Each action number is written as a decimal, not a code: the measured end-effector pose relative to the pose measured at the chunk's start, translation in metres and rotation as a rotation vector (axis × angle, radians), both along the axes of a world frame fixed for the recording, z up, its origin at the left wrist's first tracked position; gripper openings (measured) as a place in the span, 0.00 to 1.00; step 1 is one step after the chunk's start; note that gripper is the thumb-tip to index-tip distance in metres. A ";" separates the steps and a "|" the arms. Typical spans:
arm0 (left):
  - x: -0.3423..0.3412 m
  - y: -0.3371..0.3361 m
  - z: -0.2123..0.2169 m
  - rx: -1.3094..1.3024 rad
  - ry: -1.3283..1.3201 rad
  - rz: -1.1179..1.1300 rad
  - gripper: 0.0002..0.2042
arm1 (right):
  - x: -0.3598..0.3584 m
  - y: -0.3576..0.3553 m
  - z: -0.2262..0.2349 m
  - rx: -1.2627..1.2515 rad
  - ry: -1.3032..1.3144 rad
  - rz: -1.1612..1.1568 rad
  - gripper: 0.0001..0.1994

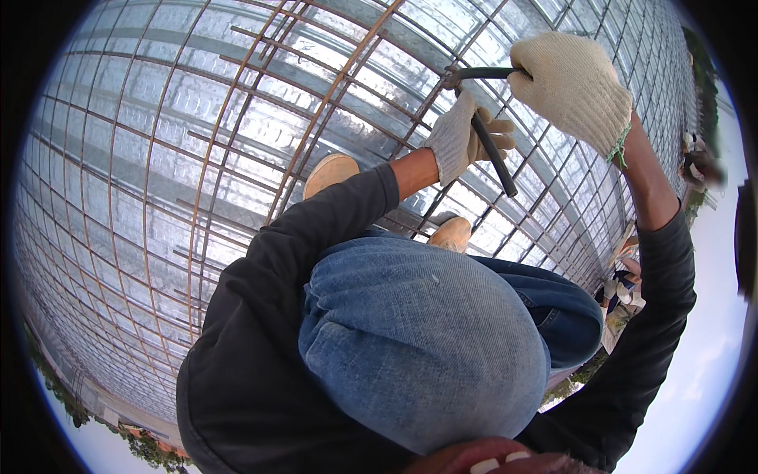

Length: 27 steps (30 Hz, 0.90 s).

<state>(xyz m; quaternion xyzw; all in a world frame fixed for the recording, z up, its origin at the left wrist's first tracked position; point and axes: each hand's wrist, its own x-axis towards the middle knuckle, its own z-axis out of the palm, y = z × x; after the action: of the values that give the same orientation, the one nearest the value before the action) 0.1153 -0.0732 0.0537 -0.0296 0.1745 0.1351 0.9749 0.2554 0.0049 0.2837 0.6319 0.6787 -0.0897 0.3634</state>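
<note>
A pair of pincers with black handles (493, 154) has its rusty jaws (452, 79) at a crossing of the steel bars, and its handles stand wide apart. My right hand (575, 91), in a cream knitted glove, is closed round the end of the upper handle. Along the other handle, my left hand (462, 142) is loosely curled, its gloved fingers bent and partly apart. The lower end of that handle sticks out past the fingers. Whether wire sits between the jaws cannot be made out.
A rebar mesh (150, 130) spreads over shiny corrugated metal decking (170, 166). My tan shoes (330, 172) rest on it below my bent knee in blue jeans (426, 332). Other people crouch at the right, one with a gloved hand (612, 288). Trees (146, 450) stand past the edge.
</note>
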 end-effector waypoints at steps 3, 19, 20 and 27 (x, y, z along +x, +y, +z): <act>0.002 0.003 -0.002 0.000 0.019 0.004 0.28 | 0.002 -0.002 -0.005 0.067 0.046 -0.007 0.20; 0.033 0.018 0.021 -0.161 0.033 0.147 0.26 | -0.003 -0.004 -0.013 0.178 0.066 0.251 0.26; 0.038 0.018 0.022 -0.162 0.064 0.160 0.25 | -0.006 -0.006 -0.009 0.169 0.068 0.355 0.27; 0.044 0.018 0.025 -0.133 0.074 0.202 0.27 | -0.031 -0.033 -0.003 0.090 -0.328 0.454 0.32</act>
<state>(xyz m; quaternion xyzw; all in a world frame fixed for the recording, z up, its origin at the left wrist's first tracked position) 0.1594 -0.0548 0.0784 -0.1068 0.2151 0.2219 0.9450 0.2242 -0.0279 0.2805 0.4854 0.7381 0.1275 0.4509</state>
